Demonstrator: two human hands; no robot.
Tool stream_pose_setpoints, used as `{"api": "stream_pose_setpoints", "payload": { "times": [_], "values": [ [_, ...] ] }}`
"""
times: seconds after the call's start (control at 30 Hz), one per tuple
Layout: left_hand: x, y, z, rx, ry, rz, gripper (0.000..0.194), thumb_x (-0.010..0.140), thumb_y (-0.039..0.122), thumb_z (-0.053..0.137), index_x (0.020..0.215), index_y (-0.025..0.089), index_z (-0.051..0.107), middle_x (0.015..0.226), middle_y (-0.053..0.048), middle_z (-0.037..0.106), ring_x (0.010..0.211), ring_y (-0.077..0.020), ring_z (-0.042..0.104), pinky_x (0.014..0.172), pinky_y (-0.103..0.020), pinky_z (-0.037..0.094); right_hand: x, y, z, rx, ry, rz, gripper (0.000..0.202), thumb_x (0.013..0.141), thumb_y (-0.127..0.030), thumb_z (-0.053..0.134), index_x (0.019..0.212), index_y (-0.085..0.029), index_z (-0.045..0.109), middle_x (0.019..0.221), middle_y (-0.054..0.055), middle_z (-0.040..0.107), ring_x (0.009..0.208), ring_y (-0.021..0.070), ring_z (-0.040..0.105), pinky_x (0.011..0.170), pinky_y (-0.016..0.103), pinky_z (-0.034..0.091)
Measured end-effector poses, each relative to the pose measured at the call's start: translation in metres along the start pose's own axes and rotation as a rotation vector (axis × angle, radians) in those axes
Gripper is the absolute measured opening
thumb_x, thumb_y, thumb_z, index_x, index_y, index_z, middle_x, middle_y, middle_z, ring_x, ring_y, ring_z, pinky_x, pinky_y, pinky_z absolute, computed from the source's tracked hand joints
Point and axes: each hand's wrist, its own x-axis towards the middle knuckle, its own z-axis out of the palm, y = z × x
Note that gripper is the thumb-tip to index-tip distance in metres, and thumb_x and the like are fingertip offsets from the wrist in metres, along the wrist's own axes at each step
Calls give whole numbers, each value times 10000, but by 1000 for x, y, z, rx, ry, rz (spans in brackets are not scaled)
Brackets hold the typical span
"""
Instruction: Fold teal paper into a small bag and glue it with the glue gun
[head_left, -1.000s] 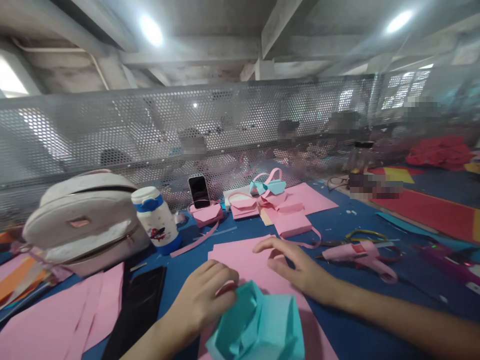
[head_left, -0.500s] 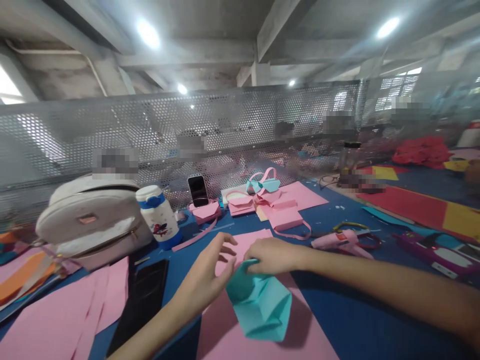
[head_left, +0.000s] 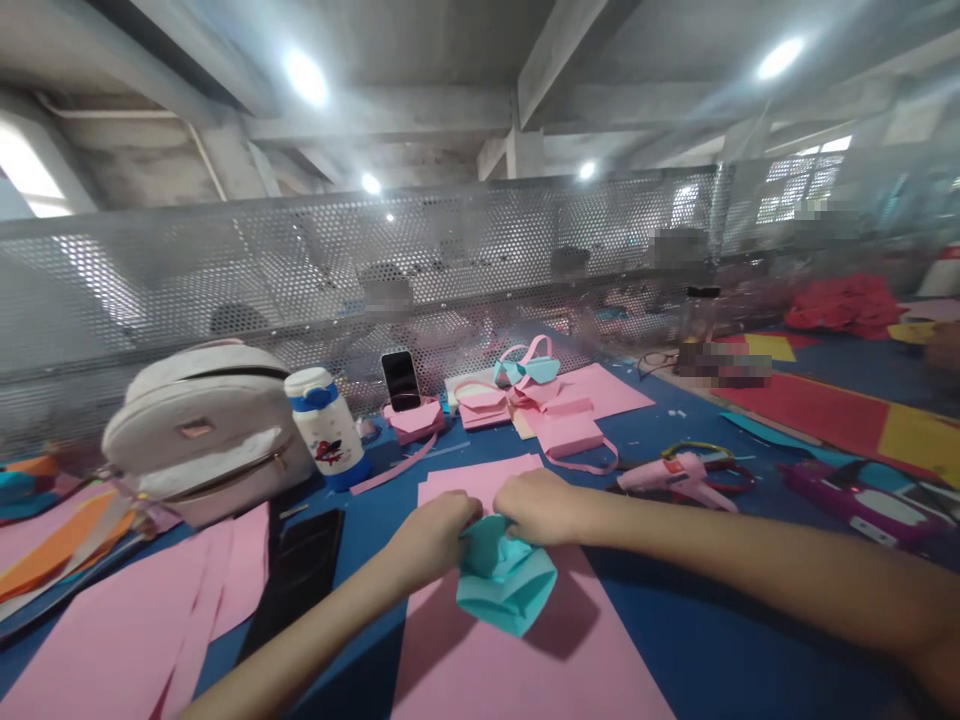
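A folded turquoise paper piece (head_left: 504, 585), shaped like a small open pouch, is held between my two hands above a pink paper sheet (head_left: 517, 670). My left hand (head_left: 439, 530) is closed on its upper left edge. On the upper right edge, my right hand (head_left: 534, 505) grips the paper with curled fingers. The fingertips of both hands are partly hidden behind the knuckles and the paper. Beyond the hands lie small folded pink paper bags (head_left: 570, 435) with strap handles, and one turquoise paper piece (head_left: 529, 370) with a pink strap.
At the left stand a white backpack (head_left: 202, 440) and a white-and-blue bottle (head_left: 328, 430). Pink sheets (head_left: 135, 610) and a black flat case (head_left: 300, 570) lie nearer. A pink glue gun (head_left: 679, 478) and a purple case (head_left: 862, 505) lie right. A perforated metal screen (head_left: 450, 250) closes off the back.
My left hand has closed from a loose, spread pose onto the turquoise paper's edge. The paper has been raised and tilted, and its opening now faces me more.
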Motion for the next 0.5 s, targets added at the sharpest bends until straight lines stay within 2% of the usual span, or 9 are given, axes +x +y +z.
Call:
{"api": "stream_pose_setpoints", "payload": {
  "times": [0.17, 0.3, 0.4, 0.5],
  "values": [
    [-4, 2, 1, 6, 16, 25, 331, 763, -16, 521, 979, 181, 676, 997, -52, 717, 891, -181, 653, 715, -242, 450, -3, -6, -4, -45, 5, 5, 221, 864, -173, 634, 1045, -120, 751, 1037, 176, 767, 989, 314, 731, 688, 302, 522],
    [-6, 4, 2, 68, 12, -23, 270, 828, -4, 531, 951, 180, 685, 941, -41, 727, 851, -177, 677, 713, -255, 480, -6, -8, -8, -74, 19, 13, 216, 853, -148, 635, 1030, -117, 756, 1028, 182, 767, 976, 315, 734, 678, 304, 526],
    [-5, 10, -3, 167, 6, -114, 92, 936, 135, 584, 952, 147, 674, 917, -39, 707, 850, -189, 685, 764, -332, 532, -9, -13, -12, -96, 14, 21, 207, 823, -113, 653, 999, -110, 761, 993, 195, 771, 954, 319, 740, 672, 313, 533],
    [-5, 18, -9, 250, -13, -180, 145, 956, 271, 627, 977, 133, 666, 976, -42, 699, 886, -192, 688, 809, -391, 562, -10, -18, -17, -117, 8, 31, 199, 780, -41, 660, 941, -93, 764, 949, 205, 775, 936, 321, 744, 673, 320, 538]
  ]
}}
